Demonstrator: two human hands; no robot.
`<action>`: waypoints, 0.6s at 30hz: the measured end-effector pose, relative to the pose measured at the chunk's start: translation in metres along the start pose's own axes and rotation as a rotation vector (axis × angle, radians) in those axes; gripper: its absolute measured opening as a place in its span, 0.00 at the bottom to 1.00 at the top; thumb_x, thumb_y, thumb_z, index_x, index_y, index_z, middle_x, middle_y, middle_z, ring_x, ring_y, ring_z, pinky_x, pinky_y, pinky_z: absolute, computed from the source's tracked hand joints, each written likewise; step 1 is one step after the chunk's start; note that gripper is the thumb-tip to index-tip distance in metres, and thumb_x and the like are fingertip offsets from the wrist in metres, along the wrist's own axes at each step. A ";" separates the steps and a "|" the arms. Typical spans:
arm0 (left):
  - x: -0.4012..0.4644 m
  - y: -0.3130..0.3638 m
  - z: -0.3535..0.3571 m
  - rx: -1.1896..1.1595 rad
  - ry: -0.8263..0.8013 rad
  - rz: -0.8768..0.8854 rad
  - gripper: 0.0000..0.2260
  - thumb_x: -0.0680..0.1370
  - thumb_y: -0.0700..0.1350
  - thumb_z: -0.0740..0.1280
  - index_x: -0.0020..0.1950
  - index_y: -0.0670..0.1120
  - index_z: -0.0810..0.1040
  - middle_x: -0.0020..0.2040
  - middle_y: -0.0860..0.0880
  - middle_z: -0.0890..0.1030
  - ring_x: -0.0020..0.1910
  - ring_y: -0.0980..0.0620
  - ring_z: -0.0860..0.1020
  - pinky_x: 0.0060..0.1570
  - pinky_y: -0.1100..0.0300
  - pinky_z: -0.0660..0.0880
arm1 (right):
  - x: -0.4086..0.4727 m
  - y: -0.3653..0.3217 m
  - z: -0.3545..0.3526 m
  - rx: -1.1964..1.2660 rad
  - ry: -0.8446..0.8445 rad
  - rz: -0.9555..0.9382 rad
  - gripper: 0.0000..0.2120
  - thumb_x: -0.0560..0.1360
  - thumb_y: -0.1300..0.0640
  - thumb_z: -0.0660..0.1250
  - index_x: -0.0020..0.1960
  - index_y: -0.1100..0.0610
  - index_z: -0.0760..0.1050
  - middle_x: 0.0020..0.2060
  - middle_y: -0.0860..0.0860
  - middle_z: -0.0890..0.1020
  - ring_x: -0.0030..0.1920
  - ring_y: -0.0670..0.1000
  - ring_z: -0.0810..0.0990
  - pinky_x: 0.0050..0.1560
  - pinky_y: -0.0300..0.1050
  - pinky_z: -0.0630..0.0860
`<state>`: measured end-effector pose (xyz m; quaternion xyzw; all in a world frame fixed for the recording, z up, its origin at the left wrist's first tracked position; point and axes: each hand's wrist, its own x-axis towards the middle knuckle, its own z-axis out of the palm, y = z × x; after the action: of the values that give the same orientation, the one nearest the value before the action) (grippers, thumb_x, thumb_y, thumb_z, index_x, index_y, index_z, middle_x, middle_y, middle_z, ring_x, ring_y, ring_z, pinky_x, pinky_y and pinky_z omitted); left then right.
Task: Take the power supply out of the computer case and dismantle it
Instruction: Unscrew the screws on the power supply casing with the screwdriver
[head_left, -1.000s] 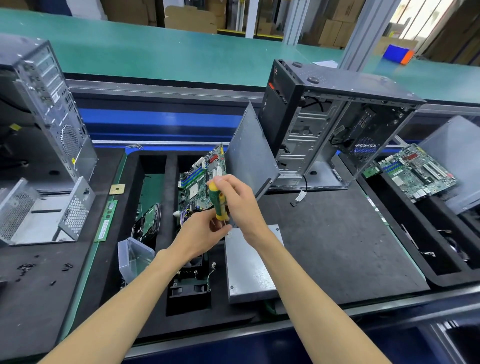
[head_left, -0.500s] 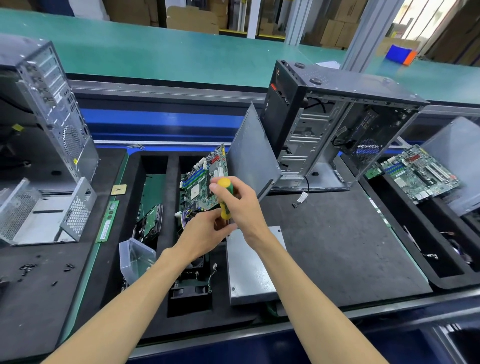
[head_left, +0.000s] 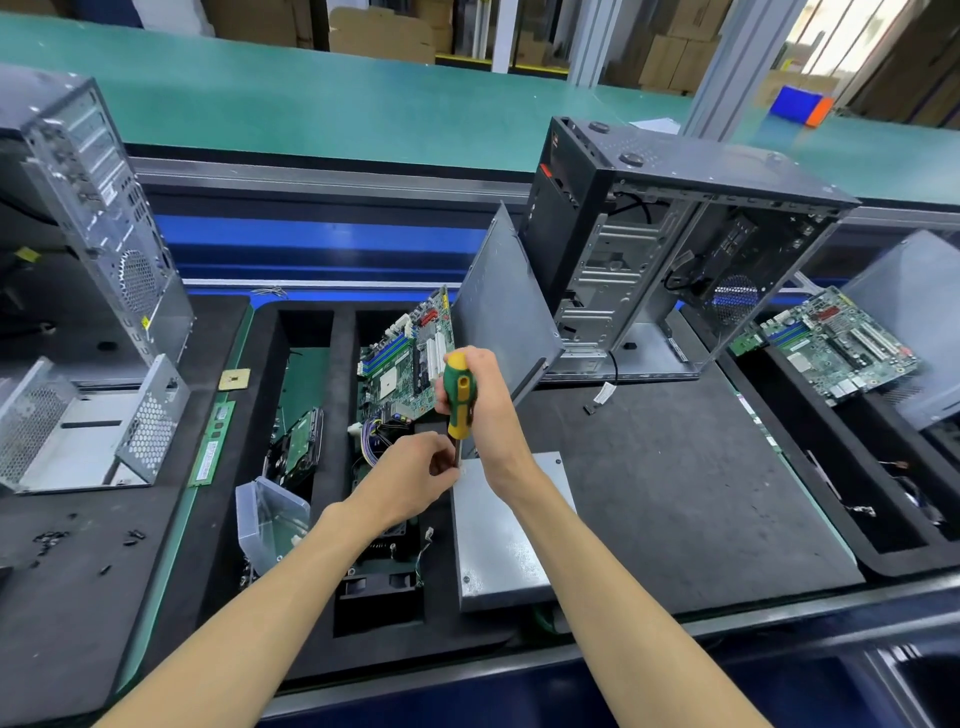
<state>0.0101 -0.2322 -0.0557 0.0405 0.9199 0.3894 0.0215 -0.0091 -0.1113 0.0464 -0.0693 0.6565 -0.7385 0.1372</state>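
While right hand (head_left: 480, 400) grips screwdriver (head_left: 459, 395) — upright.

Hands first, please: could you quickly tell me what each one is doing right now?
Left hand: fingers pinching the screwdriver shaft near its tip, at the power supply corner.
Right hand: gripping the screwdriver handle.

Grey power supply (head_left: 506, 540) flat, seemingly closed

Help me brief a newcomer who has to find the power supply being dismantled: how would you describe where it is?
Start at the open black computer case standing at the back of the dark mat. Come toward the near edge: the power supply is the flat grey metal box lying there. Unlike the leaning grey panel, it lies flat, with a green-and-yellow screwdriver standing on its far corner.
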 end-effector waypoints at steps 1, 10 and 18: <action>0.000 0.000 0.000 0.007 0.006 -0.003 0.01 0.76 0.45 0.71 0.46 0.49 0.80 0.41 0.55 0.81 0.42 0.57 0.79 0.46 0.60 0.76 | -0.001 0.001 -0.001 -0.038 -0.002 -0.017 0.14 0.82 0.44 0.60 0.54 0.55 0.69 0.40 0.52 0.76 0.41 0.49 0.75 0.46 0.40 0.75; -0.006 0.002 0.002 -0.083 0.008 0.031 0.05 0.75 0.40 0.69 0.44 0.49 0.78 0.40 0.50 0.81 0.40 0.53 0.77 0.44 0.61 0.76 | -0.001 0.003 0.000 -0.084 0.017 -0.076 0.17 0.80 0.43 0.62 0.57 0.55 0.78 0.46 0.50 0.81 0.46 0.46 0.80 0.52 0.43 0.78; -0.005 0.002 0.001 -0.074 0.023 0.013 0.12 0.76 0.40 0.69 0.40 0.57 0.75 0.38 0.54 0.80 0.40 0.58 0.77 0.41 0.69 0.73 | 0.003 0.000 0.004 0.010 0.022 0.035 0.27 0.87 0.45 0.52 0.38 0.52 0.80 0.34 0.48 0.80 0.36 0.46 0.76 0.48 0.46 0.73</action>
<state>0.0150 -0.2306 -0.0553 0.0411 0.9047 0.4239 0.0101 -0.0105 -0.1155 0.0465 -0.0488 0.6556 -0.7398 0.1432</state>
